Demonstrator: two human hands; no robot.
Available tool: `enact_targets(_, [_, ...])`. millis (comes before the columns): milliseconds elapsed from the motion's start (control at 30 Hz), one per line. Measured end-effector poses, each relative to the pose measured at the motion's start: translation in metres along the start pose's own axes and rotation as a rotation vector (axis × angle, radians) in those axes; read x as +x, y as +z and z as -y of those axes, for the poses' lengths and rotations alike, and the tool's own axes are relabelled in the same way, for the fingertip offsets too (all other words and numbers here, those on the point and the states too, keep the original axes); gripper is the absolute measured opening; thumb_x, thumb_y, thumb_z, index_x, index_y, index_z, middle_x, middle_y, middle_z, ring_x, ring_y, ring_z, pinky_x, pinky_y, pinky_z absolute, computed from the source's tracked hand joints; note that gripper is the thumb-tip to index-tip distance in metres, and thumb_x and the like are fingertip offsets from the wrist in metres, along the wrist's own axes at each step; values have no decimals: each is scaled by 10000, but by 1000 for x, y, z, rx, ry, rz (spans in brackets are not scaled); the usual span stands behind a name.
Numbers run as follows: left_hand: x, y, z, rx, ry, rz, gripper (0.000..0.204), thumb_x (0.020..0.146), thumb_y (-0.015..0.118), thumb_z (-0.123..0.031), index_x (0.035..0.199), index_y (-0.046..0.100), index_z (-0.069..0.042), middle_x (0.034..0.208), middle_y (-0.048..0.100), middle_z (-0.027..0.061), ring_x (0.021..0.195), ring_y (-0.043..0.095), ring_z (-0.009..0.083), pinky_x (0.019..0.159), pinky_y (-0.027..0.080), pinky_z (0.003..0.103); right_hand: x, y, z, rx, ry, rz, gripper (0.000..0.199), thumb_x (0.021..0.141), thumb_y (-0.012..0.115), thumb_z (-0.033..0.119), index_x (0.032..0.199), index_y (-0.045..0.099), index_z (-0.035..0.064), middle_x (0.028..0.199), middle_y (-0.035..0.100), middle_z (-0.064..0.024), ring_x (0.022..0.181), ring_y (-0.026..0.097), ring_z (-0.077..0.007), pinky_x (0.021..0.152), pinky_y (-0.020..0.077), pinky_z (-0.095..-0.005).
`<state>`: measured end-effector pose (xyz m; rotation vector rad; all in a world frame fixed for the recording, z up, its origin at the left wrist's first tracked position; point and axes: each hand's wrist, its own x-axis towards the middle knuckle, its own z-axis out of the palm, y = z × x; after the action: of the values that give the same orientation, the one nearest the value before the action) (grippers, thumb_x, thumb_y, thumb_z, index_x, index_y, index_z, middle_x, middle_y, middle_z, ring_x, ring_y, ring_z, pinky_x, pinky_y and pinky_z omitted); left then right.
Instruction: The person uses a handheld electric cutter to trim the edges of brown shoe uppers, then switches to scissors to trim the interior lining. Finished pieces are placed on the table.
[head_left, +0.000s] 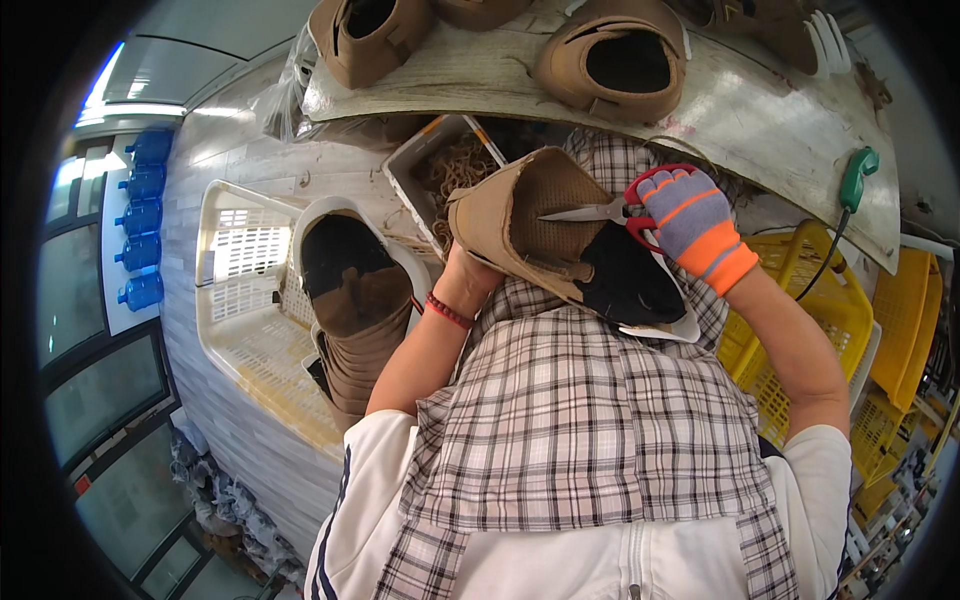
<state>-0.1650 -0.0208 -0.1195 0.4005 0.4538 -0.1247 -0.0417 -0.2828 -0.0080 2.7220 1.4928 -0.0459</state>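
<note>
A brown shoe upper (483,218) with a black patch and a white sole edge rests over my lap, its opening facing up. My left hand (474,276) grips it from below at its left side, and the shoe hides most of those fingers. In a grey and orange glove, my right hand (690,222) is closed round the red handles of a pair of scissors (580,214). The blades point left into the shoe's opening, and I cannot tell whether they touch the lining.
Ahead, a worn workbench (770,130) carries several brown shoes (570,75). To my left, a stack of shoe uppers (350,300) leans in a white crate (240,340). A white box (398,180) holds brown scraps. Yellow baskets (850,320) and a green-handled tool (858,180) are at the right.
</note>
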Motion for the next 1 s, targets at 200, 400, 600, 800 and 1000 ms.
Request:
enact_targets(200, [-1, 3, 0, 19, 6, -4, 442, 934, 658, -237, 1316, 520, -62, 1261, 597, 77, 1160, 574, 255, 978, 511, 451, -9, -8, 7, 158, 129, 97, 307, 738, 739, 206, 1014, 625, 133, 903, 654, -69, 871, 643, -257, 756, 504, -375])
enact_targets(400, [0, -4, 2, 45, 44, -41, 434, 927, 667, -229, 1304, 533, -61, 1249, 604, 74, 1151, 577, 253, 970, 518, 459, -10, -7, 8, 296, 182, 79, 378, 699, 770, 213, 1026, 621, 95, 901, 685, -78, 870, 660, -261, 757, 518, -384])
enact_targets(600, [3, -11, 3, 25, 35, -17, 455, 926, 667, -229, 1321, 517, -60, 1285, 583, 77, 1165, 571, 264, 971, 518, 464, -5, -3, 6, 203, 265, 110, 313, 734, 747, 192, 1020, 646, 115, 904, 685, -99, 867, 657, -301, 750, 529, -401])
enact_targets(800, [-2, 2, -1, 41, -3, -23, 486, 939, 648, -243, 1360, 478, -71, 1340, 546, 88, 1209, 545, 286, 1003, 489, 503, -7, -11, 20, 170, 76, 155, 276, 768, 740, 212, 1000, 656, 90, 897, 700, -91, 841, 676, -284, 737, 536, -377])
enact_targets(1000, [0, -15, 1, 43, 1, -4, 517, 942, 642, -266, 1386, 450, -85, 1371, 524, 99, 1248, 517, 299, 1024, 462, 539, -20, -4, -8, 279, 326, -60, 288, 778, 729, 307, 969, 656, 104, 874, 677, -94, 831, 657, -274, 740, 526, -388])
